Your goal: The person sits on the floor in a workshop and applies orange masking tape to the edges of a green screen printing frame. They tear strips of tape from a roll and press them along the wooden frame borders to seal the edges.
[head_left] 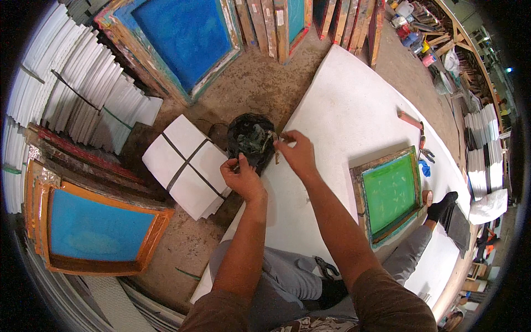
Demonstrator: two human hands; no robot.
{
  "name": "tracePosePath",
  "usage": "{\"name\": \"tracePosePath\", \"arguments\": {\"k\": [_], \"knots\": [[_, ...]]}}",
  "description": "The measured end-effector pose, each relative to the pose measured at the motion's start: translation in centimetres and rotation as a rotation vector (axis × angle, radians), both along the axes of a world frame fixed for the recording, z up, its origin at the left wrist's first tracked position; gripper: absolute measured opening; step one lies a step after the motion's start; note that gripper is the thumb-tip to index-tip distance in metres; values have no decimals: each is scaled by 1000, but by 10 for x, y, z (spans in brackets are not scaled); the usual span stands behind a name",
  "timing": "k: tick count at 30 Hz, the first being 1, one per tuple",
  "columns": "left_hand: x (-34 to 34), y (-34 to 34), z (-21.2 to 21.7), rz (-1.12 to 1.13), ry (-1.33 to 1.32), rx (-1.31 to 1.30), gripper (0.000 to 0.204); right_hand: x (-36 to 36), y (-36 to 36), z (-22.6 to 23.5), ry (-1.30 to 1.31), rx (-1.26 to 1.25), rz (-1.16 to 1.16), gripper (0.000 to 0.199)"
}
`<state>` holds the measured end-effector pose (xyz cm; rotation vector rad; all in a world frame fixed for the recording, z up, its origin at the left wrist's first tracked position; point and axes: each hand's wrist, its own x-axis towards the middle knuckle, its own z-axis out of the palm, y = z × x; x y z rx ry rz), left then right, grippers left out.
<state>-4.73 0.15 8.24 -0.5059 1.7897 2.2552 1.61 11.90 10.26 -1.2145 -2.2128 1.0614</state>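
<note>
A crumpled black plastic bag [250, 134] sits past the near corner of the white board, its mouth partly open. My left hand [243, 177] is closed in a pinch at the bag's lower edge. On the bag's other side, my right hand [297, 154] has thumb and finger pressed together. Below those fingertips shows a small brownish strip [277, 158], too small to name; I cannot tell whether it is held. Left of the bag lies a stack of white sheets [185, 166] bound crosswise with black straps.
A green screen-printing frame [389, 193] rests on the white board [332, 110], with pliers [426, 154] beyond it. Blue-meshed frames [102, 224] lean at left and behind. Tall white sheet stacks [83, 83] stand far left. My legs [287, 271] stretch across the board's near side.
</note>
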Motion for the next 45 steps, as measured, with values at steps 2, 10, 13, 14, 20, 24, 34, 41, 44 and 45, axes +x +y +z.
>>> {"name": "tracePosePath", "arguments": {"k": [2,10,13,14,20,24,34,41,44,45], "knots": [[-1,0,1,21,10,44,20,-2,-11,-2,-40,-148,-28,35],[-1,-1,-8,-4,54,3,19,-51,-18,-6,-97,240,204,32],[-5,-3,-12,13,88,-49,19,-61,-28,25,-378,253,68,31],[-4,-1,-11,23,106,-98,18,-55,-25,25,-420,222,34,29],[-1,0,-2,-14,69,-99,18,-45,-23,3,-486,267,31,19],[-3,-2,-9,-1,67,-79,16,-70,-28,16,-300,241,116,14],[-2,-3,-4,-6,144,-128,14,-98,-21,-49,-364,254,636,18],[-4,-4,-5,4,133,-94,16,-85,-26,30,-375,223,633,24],[-8,-6,-23,7,184,-82,19,-58,-26,44,-76,229,484,29],[-7,-4,-22,8,155,-33,20,-40,-26,43,59,244,399,30]]}}
